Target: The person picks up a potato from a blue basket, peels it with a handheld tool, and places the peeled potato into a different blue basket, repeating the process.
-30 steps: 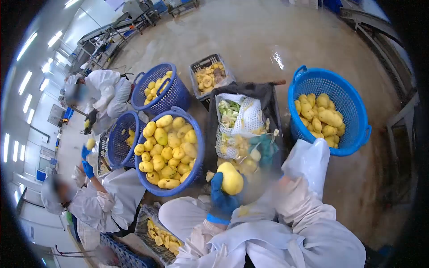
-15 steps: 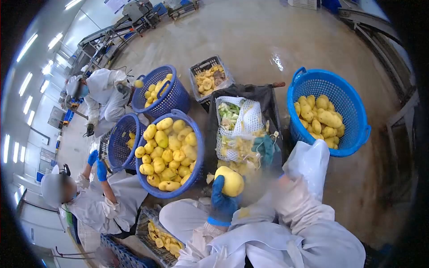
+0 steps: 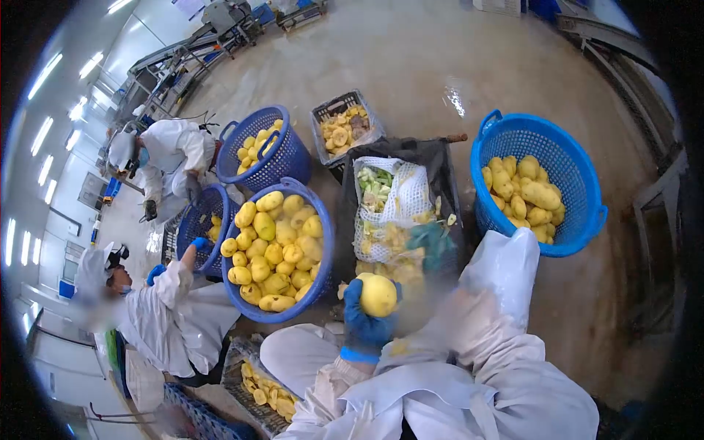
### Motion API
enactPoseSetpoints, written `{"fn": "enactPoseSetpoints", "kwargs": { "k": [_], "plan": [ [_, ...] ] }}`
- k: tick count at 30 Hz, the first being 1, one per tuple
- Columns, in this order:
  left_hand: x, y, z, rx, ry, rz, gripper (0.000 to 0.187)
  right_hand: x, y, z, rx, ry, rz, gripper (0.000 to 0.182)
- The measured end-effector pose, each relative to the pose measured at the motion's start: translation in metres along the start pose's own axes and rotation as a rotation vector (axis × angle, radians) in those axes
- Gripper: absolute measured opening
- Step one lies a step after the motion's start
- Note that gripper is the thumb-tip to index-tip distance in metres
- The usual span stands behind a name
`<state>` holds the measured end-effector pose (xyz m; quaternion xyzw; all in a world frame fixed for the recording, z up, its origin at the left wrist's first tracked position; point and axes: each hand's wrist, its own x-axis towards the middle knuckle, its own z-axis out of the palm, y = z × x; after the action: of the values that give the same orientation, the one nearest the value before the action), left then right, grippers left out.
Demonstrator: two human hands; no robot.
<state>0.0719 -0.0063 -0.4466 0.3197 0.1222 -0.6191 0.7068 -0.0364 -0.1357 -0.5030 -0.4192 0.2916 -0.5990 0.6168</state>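
Note:
My left hand (image 3: 363,326), in a blue glove, is wrapped round a pale yellow fruit (image 3: 379,295), smooth and mango-like in shape. It holds the fruit up at the near side of a dark-lined bin (image 3: 345,213). My right hand (image 3: 431,248), in a teal glove, is over the bin's right side, beyond the fruit. Blur smears its fingers and wrist, and I cannot tell what it holds. Beneath both hands, the bin contains yellow peel scraps, white foam netting (image 3: 403,192) and green trimmings (image 3: 375,189).
A blue basket (image 3: 583,176) of yellow fruit stands right. Purple-blue baskets (image 3: 326,249) of fruit stand left, beside two people (image 3: 172,315) in white. Crates hold fruit pieces (image 3: 348,128) beyond the bin and slices (image 3: 268,389) by my left knee. A metal frame (image 3: 660,198) edges the right.
My left hand has turned the fruit slightly and shifted a little left. My right glove has changed shape over the bin. The seated person at left has turned and moved an arm toward the baskets.

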Motion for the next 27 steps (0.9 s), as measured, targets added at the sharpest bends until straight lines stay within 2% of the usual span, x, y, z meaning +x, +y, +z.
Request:
{"fn": "enactPoseSetpoints", "kwargs": {
  "k": [2,3,5,8,10,11,13,15,16,17,19,21,22,24,27],
  "plan": [
    [-0.003,-0.002,0.005,-0.055,0.000,0.071,0.030,0.007,0.027,-0.016,0.333,-0.098,0.122,0.033],
    [-0.004,-0.002,0.008,-0.058,0.003,0.066,0.028,-0.012,0.017,0.012,0.114,-0.103,0.004,0.033],
    [0.002,-0.004,0.013,-0.022,-0.032,0.072,0.026,-0.028,-0.033,0.034,0.120,-0.287,0.141,0.032],
    [0.005,-0.003,0.007,0.079,-0.063,0.103,0.026,-0.005,-0.023,0.020,0.066,-0.055,0.167,0.032],
    [0.002,-0.002,0.007,0.129,-0.041,0.104,0.027,-0.010,-0.018,0.018,-0.279,-0.080,-0.312,0.034],
    [0.002,-0.002,0.008,0.077,-0.058,0.045,0.028,-0.010,-0.016,0.017,-0.308,-0.120,-0.296,0.035],
    [0.003,-0.003,0.017,-0.036,-0.100,-0.070,0.029,-0.020,-0.014,0.022,0.051,-0.270,-0.119,0.035],
    [-0.006,-0.013,0.016,0.678,-0.141,0.459,0.032,-0.005,0.006,0.005,-0.107,-0.130,-0.071,0.033],
    [-0.008,-0.007,0.019,0.310,-0.090,0.234,0.040,0.010,0.018,-0.010,-0.182,-0.068,-0.051,0.032],
    [-0.013,0.000,0.028,-0.088,0.029,0.057,0.050,0.030,0.026,-0.048,0.042,-0.046,0.168,0.030],
    [-0.007,-0.006,0.017,0.625,-0.061,0.444,0.051,0.007,-0.005,0.001,-0.125,-0.031,-0.106,0.030],
    [-0.009,-0.013,0.019,0.711,-0.129,0.480,0.049,-0.015,-0.017,0.022,0.051,-0.181,0.009,0.030],
    [-0.014,-0.011,0.033,0.446,-0.152,0.337,0.046,-0.025,-0.023,0.033,0.132,-0.248,0.076,0.030],
    [-0.017,-0.009,0.031,0.174,-0.142,0.194,0.040,0.000,-0.012,0.012,0.092,-0.179,0.115,0.031],
    [-0.002,0.000,0.014,0.080,-0.086,0.196,0.032,0.016,-0.018,-0.009,0.096,0.065,0.115,0.034]
  ]
}}
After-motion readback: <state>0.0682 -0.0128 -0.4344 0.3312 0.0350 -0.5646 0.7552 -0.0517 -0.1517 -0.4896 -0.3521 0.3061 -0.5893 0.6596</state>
